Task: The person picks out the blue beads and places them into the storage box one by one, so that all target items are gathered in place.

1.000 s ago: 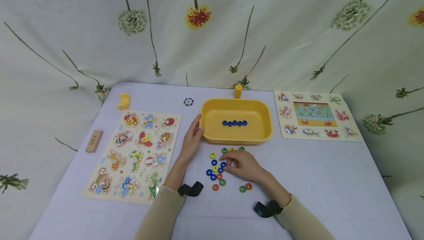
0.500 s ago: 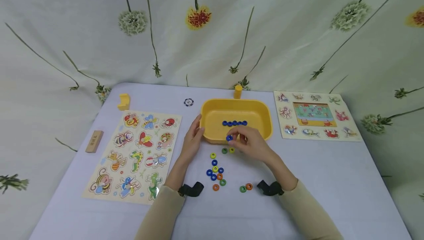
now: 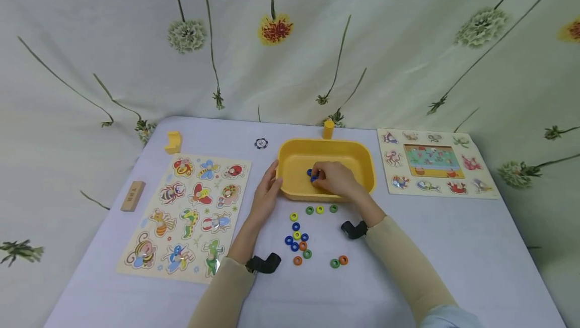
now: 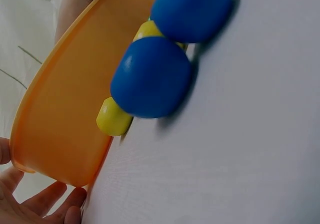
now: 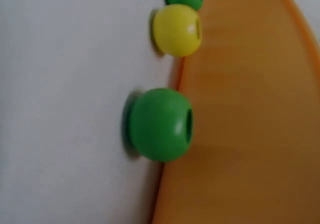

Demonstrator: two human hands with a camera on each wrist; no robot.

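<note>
My right hand (image 3: 336,179) reaches into the yellow tray (image 3: 326,198) and pinches a blue bead (image 3: 313,179) at its fingertips, low over the tray floor. Just beyond it lies another blue bead (image 3: 309,172); the hand covers the rest of the row. At the tray's left end my left hand (image 3: 265,194) rests against the outer wall, fingers fairly straight. The left wrist view shows those fingers (image 4: 47,199) at the tray's end. In front of the tray lie loose beads: blue (image 3: 289,240), yellow (image 3: 319,210), green (image 3: 334,209) and orange (image 3: 297,260).
An insect puzzle board (image 3: 186,217) lies left, a sea-animal puzzle board (image 3: 437,164) right. Behind the tray stand a yellow cylinder (image 3: 328,129) and a poker chip (image 3: 261,143). A yellow block (image 3: 173,142) and a wooden block (image 3: 133,196) sit at the far left.
My right hand has picked a blue bead from the loose group and carried it up over the near rim into the tray. The left hand has stayed at the tray's left end.
</note>
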